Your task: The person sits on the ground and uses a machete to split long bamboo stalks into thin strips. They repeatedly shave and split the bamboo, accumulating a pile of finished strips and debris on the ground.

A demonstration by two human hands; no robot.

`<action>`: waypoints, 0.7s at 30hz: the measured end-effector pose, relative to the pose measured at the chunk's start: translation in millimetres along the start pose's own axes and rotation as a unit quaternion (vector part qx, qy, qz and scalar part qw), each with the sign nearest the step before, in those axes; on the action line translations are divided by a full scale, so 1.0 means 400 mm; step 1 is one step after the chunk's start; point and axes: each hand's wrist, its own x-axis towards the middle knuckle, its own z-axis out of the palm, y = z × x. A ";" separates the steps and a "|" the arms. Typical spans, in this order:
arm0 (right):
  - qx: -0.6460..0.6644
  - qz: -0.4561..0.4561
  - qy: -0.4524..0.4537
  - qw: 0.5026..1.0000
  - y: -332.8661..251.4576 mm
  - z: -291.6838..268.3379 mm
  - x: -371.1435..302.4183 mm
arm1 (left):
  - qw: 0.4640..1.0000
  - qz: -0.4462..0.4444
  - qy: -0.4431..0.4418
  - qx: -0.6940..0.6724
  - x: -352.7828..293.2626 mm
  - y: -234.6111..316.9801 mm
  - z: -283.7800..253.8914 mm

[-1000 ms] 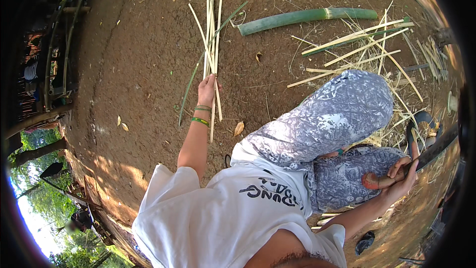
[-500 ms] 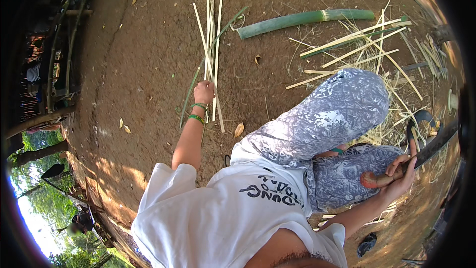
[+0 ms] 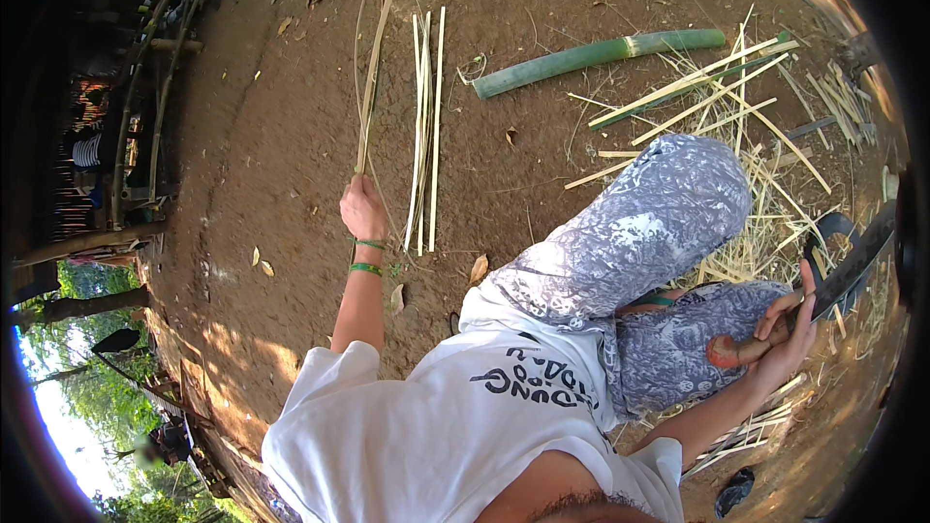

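Left hand (image 3: 362,207) fist-gripping thin pale bamboo strips (image 3: 372,82), upper centre; right hand (image 3: 787,324) clenched around curved dark-bladed knife (image 3: 835,276), right edge.

The left hand (image 3: 363,208) has shifted toward the left of the frame, away from the bundle of split bamboo strips (image 3: 424,126) lying at upper centre. One second ago it rested at the lower end of that bundle; it is now closed on a separate thin strip (image 3: 371,82), which stands apart to the left of the bundle and tilts toward the upper edge. The bundle now lies free on the dirt ground (image 3: 262,107).
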 end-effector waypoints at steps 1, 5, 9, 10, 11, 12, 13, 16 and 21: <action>-0.004 -0.001 0.002 1.000 0.001 0.002 0.000 | 1.000 0.008 0.026 0.000 0.006 -0.003 -0.004; -0.021 -0.006 -0.013 1.000 -0.005 0.001 0.004 | 0.996 -0.008 0.061 -0.061 0.062 0.021 -0.051; -0.049 -0.061 -0.071 0.994 -0.014 0.006 0.020 | 0.977 0.056 0.050 -0.200 0.129 0.181 -0.099; -0.056 -0.076 -0.092 0.991 -0.020 0.020 0.032 | 0.967 0.083 0.048 -0.236 0.135 0.250 -0.133; -0.046 -0.085 -0.100 0.990 -0.047 0.049 0.035 | 0.958 0.125 0.037 -0.254 0.148 0.320 -0.153; -0.039 -0.095 -0.104 0.989 -0.081 0.084 0.034 | 0.946 0.170 0.024 -0.275 0.162 0.397 -0.171; -0.022 -0.119 -0.120 0.985 -0.104 0.115 0.044 | 0.931 0.216 0.014 -0.294 0.170 0.468 -0.188; -0.006 -0.175 -0.137 0.975 -0.159 0.195 0.076 | 0.876 0.343 0.033 -0.336 0.166 0.660 -0.232; -0.138 -0.325 -0.152 0.923 -0.195 0.226 0.131 | 0.805 0.486 0.062 -0.336 0.133 0.848 -0.334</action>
